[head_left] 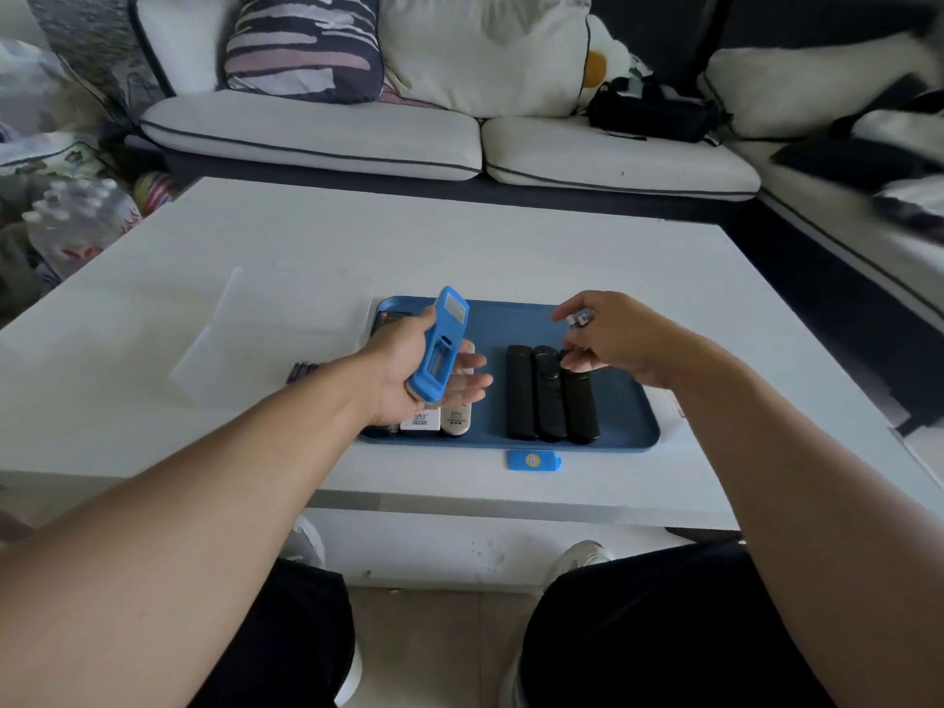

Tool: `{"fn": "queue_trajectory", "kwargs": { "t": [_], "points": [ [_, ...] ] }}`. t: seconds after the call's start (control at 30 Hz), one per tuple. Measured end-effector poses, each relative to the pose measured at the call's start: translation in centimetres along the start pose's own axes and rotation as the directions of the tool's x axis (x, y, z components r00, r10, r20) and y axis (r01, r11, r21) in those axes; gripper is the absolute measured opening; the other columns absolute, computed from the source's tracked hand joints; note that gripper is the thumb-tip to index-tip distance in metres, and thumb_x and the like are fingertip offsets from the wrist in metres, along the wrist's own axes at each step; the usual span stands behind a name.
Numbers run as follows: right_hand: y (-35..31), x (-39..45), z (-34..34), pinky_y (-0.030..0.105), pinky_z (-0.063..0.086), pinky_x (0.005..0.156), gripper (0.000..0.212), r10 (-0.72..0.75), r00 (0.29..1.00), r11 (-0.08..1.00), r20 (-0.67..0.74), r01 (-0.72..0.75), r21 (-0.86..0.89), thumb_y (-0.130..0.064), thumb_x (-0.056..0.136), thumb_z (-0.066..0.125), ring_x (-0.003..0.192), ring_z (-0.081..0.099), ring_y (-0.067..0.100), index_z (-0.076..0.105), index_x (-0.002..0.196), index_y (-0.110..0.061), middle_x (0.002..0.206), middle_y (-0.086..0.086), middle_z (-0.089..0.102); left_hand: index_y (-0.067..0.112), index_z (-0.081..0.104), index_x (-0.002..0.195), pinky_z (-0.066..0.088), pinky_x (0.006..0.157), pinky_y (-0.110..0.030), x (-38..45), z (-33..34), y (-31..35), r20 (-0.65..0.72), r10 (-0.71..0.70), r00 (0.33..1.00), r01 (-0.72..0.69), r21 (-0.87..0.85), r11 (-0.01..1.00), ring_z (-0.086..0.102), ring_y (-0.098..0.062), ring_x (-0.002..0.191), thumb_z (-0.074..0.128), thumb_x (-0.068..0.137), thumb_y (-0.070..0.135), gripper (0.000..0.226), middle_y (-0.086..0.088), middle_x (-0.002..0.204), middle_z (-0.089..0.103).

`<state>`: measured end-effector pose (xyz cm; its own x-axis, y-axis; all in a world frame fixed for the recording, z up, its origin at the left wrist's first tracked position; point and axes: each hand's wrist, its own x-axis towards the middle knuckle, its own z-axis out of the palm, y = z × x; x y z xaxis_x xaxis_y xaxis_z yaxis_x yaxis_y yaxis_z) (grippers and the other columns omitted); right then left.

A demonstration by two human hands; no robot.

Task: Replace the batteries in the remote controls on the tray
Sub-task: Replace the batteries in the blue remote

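Remote controls sit on the blue tray (613, 431) on the white counter (306, 258), except one. Nearest, the blue battery cover (534, 459) lies on the counter just before the tray's near rim. Left hand (408, 370) has its grip clasped round the blue remote (440, 344), back up, compartment open and apparently empty, raised over the tray. Right hand (608, 334) pinches small batteries (581, 317) at the fingertips; count unclear. Step in hand, likely: load cells. Do it well: keep the remote steady, match polarity, seat the spring end first, then refit the cover. Count: three black remotes (550, 396) side by side, two white remotes (439, 419) partly under the left hand, one dark one at the tray's far left corner; purple batteries (302, 371) left of the tray, number unclear. Sofa (357, 130) beyond.
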<state>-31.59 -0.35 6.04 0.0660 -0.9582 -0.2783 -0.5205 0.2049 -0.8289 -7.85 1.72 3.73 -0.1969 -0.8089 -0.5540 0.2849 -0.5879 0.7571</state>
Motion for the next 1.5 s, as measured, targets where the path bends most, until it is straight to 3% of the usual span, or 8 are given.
{"fn": "queue_trajectory", "kwargs": {
  "t": [0.13, 0.27, 0.37, 0.8, 1.1, 1.23, 1.37, 1.5],
  "points": [
    [3.2, -0.6, -5.3, 0.047, 0.058, 0.076, 0.028, 0.031, 0.970, 0.982, -0.241, -0.075, -0.175, 0.009, 0.088, 0.056, 0.069, 0.064, 0.032, 0.064, 0.105, -0.011, 0.084, 0.014, 0.069, -0.002, 0.057, 0.128, 0.064, 0.067, -0.047, 0.9, 2.1, -0.3, 0.036, 0.007, 0.999, -0.008, 0.019, 1.000, 0.074, -0.038, 0.089, 0.034, 0.106, 0.052, 0.062, -0.020, 0.101, 0.073],
    [6.7, -1.4, -9.1, 0.032, 0.047, 0.067, 0.019, -0.014, 0.919, 0.830, -0.394, -0.209, -0.517, -0.006, 0.085, 0.069, 0.082, 0.063, 0.028, 0.072, 0.098, -0.019, 0.092, 0.006, 0.069, 0.000, 0.057, 0.129, 0.064, 0.066, -0.046, 1.8, 3.8, -0.6, 0.071, 0.002, 0.997, -0.005, 0.039, 0.999, 0.074, -0.036, 0.086, 0.033, 0.106, 0.052, 0.061, -0.019, 0.100, 0.073],
    [9.1, -1.0, -9.3, 0.025, 0.040, 0.069, 0.020, 0.037, 0.921, 0.751, -0.389, -0.282, -0.597, -0.006, 0.084, 0.070, 0.087, 0.060, 0.024, 0.073, 0.101, -0.016, 0.090, 0.000, 0.062, 0.000, 0.057, 0.128, 0.064, 0.069, -0.047, 2.5, 4.5, -0.7, 0.079, 0.014, 0.997, -0.016, 0.026, 1.000, 0.075, -0.037, 0.088, 0.034, 0.106, 0.053, 0.062, -0.020, 0.102, 0.073],
    [14.1, 2.2, -8.3, 0.029, 0.056, 0.075, 0.027, 0.130, 0.931, 0.505, -0.342, -0.359, -0.785, -0.012, 0.085, 0.063, 0.092, 0.064, 0.022, 0.071, 0.110, -0.017, 0.105, 0.003, 0.068, 0.004, 0.058, 0.127, 0.062, 0.077, -0.048, 4.0, 7.1, -1.5, 0.065, 0.050, 0.997, -0.052, 0.034, 0.998, 0.073, -0.038, 0.100, 0.033, 0.106, 0.053, 0.059, -0.018, 0.103, 0.073],
    [14.0, 3.1, -8.6, 0.031, 0.044, 0.069, 0.023, 0.166, 0.926, 0.475, -0.338, -0.376, -0.796, -0.014, 0.088, 0.061, 0.073, 0.052, 0.021, 0.070, 0.109, -0.011, 0.081, 0.003, 0.054, 0.005, 0.058, 0.129, 0.063, 0.074, -0.047, 4.2, 6.8, -1.6, 0.047, 0.061, 0.997, -0.064, 0.062, 0.996, 0.074, -0.037, 0.098, 0.032, 0.106, 0.052, 0.058, -0.019, 0.109, 0.073],
    [12.4, 2.4, -8.9, 0.026, 0.042, 0.059, 0.024, 0.102, 0.911, 0.517, -0.399, -0.392, -0.761, -0.012, 0.083, 0.064, 0.073, 0.057, 0.023, 0.072, 0.105, -0.015, 0.090, 0.004, 0.063, 0.018, 0.044, 0.148, 0.062, 0.078, -0.047, 4.1, 6.7, -1.5, 0.065, 0.069, 0.995, -0.072, 0.036, 0.997, 0.072, -0.037, 0.102, 0.028, 0.108, 0.050, 0.054, -0.019, 0.113, 0.072],
    [7.3, -0.1, -6.3, 0.027, 0.045, 0.069, 0.013, -0.136, 0.906, 0.738, -0.402, -0.178, -0.651, -0.035, 0.083, 0.071, 0.089, 0.066, 0.019, 0.072, 0.095, -0.037, 0.095, -0.010, 0.071, 0.021, 0.045, 0.147, 0.061, 0.081, -0.047, 4.2, 6.2, -1.2, 0.042, 0.055, 0.998, -0.054, -0.044, 0.998, 0.070, -0.041, 0.105, 0.031, 0.109, 0.045, 0.048, -0.022, 0.118, 0.070],
    [1.8, -4.1, -0.1, 0.024, 0.046, 0.065, 0.019, -0.343, 0.935, 0.829, -0.086, 0.259, -0.495, -0.055, 0.079, 0.073, 0.073, 0.059, 0.001, 0.070, 0.096, -0.045, 0.077, -0.020, 0.064, 0.017, 0.052, 0.140, 0.064, 0.068, -0.044, 4.4, 5.6, -1.1, -0.008, 0.023, 1.000, -0.024, -0.112, 0.993, 0.072, -0.042, 0.094, 0.034, 0.109, 0.042, 0.044, -0.021, 0.118, 0.069]
  ]
}}
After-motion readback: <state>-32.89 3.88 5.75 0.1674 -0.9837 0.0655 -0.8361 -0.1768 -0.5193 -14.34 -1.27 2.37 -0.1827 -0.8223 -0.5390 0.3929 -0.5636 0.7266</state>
